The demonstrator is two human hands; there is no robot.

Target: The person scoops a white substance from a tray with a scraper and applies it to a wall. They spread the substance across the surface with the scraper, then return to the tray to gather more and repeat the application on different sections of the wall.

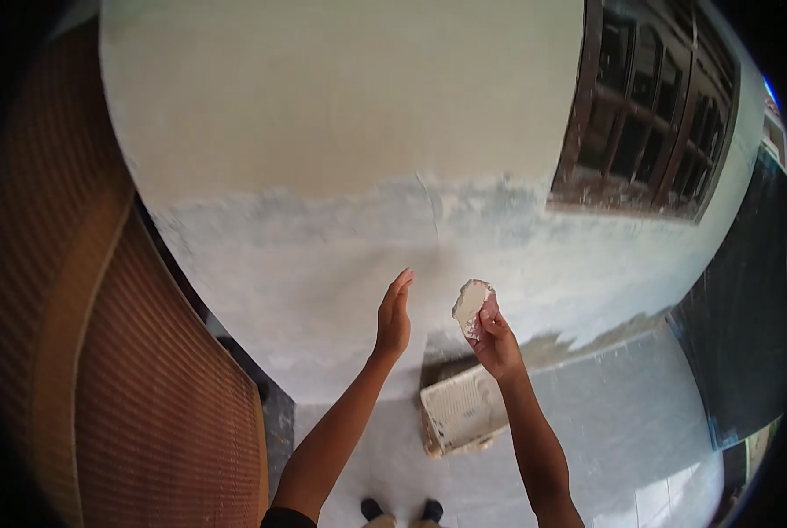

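Note:
My right hand point(499, 350) grips a small flat putty spreader point(489, 310), its face loaded with thick off-white putty point(472, 302). The fingers cover the lower end of the spreader. Left of it, my left hand point(393, 324) is raised in front of the wall with fingers stretched out, holding nothing. Both hands stand before the wall point(323, 273), whose lower band is whitish and patchy beneath a cream upper part. A thin crack-like line point(430, 204) runs down where the two areas meet.
A cream ridged tray-like container point(466, 409) rests on the grey floor point(614, 396) at the wall's foot. Brown corrugated sheeting point(165, 387) curves along the left. A brown-framed window point(644, 110) sits upper right, with a dark sheet point(746, 308) below. My feet point(402, 509) show at the bottom.

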